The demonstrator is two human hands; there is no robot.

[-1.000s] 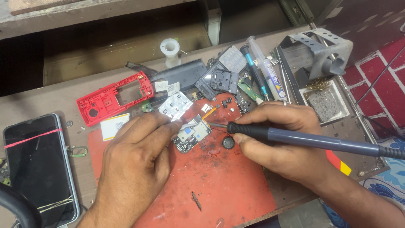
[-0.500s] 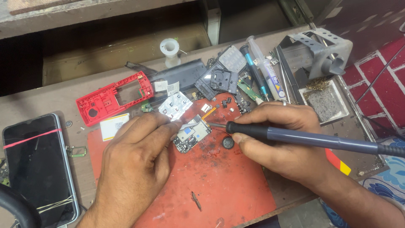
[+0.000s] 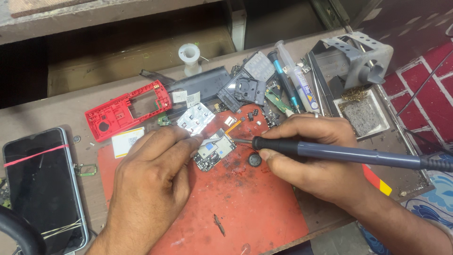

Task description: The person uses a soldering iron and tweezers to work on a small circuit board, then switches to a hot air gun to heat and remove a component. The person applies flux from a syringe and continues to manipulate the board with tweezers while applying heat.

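The right hand [image 3: 314,158] grasps a soldering iron [image 3: 330,152] like a pen, tip on the small circuit board [image 3: 213,152] lying on the red mat [image 3: 255,208]. The left hand [image 3: 151,184], palm down, pinches tweezers [image 3: 204,140] against the board.

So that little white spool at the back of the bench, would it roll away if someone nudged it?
Probably not as it stands: the white spool sits upright on a flat flange on the bench. It looks nearly empty and plastic, so likely light and easy to tip. Once on its side, its round flanges would probably let it roll.
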